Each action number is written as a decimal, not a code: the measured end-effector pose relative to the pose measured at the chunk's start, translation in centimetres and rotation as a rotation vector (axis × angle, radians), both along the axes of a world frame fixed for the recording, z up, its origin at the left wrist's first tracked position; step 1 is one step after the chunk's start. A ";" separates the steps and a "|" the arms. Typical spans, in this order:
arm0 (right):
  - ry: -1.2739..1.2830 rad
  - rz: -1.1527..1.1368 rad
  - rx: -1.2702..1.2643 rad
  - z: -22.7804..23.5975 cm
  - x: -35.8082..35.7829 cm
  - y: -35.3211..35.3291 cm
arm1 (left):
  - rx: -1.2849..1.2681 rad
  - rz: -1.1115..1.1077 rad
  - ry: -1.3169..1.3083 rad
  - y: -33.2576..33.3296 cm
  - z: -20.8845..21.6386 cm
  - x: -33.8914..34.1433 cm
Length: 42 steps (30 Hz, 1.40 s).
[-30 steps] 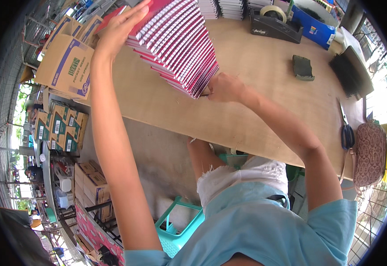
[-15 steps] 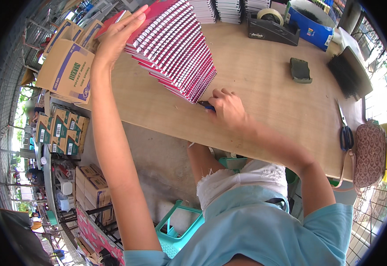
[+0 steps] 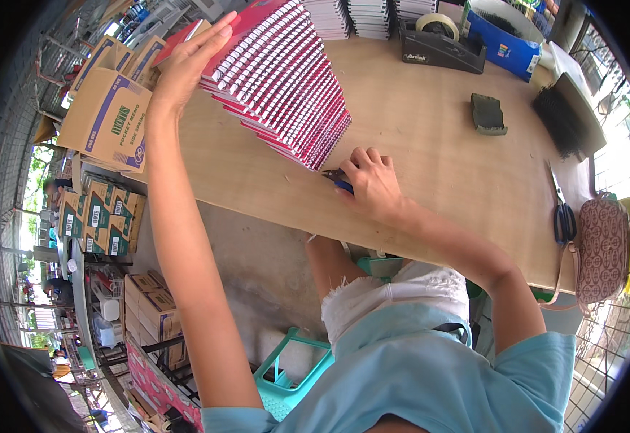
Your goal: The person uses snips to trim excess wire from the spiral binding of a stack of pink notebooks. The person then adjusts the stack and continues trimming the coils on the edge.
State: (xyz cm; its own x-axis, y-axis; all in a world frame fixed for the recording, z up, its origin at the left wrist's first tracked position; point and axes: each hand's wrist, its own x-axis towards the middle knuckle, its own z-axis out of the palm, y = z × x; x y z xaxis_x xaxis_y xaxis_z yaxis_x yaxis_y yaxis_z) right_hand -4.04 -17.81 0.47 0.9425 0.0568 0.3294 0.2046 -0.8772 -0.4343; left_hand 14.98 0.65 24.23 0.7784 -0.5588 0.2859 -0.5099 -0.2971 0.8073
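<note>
A tall stack of red spiral-bound notebooks [image 3: 286, 90] stands on the wooden table, with its white wire coils facing me. My left hand [image 3: 191, 65] rests flat on the top cover, fingers stretched out. Down at the foot of the stack, my right hand [image 3: 376, 180] grips small blue-handled pliers [image 3: 343, 185]. Their dark jaws point left at the bottom corner of the coils, very close to it; whether they touch a wire is too small to tell. The fingertips around the handles are partly hidden.
On the table [image 3: 416, 137] are a black tape dispenser [image 3: 441, 52], blue tub [image 3: 506, 47], dark curled block [image 3: 489, 114], black-bristled brush [image 3: 564, 119], scissors [image 3: 563, 216] and patterned pouch [image 3: 602, 252]. White notebook stacks [image 3: 369, 18] stand behind. Cardboard boxes [image 3: 109, 119] are at the left.
The pliers have turned slightly in my right hand, and their jaws and blue handle show more plainly. My left hand stays on the stack.
</note>
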 end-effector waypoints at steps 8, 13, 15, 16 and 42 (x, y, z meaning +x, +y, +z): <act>0.048 0.133 -0.006 0.1 2.8 -0.9 | 0.014 0.037 0.055 -0.5 0.3 -0.6; 0.848 0.201 0.107 7.1 7.4 -2.0 | 0.020 -0.056 -0.041 0.5 0.3 0.0; 0.472 0.307 -0.141 1.8 9.0 -3.7 | 0.053 -0.047 -0.068 -1.6 0.5 -0.1; 0.355 0.292 -0.028 0.8 7.8 -3.5 | 0.067 -0.017 -0.075 -0.5 0.4 0.2; 0.397 -0.026 1.468 3.9 1.6 0.9 | -0.491 0.127 0.755 2.9 -24.5 -0.4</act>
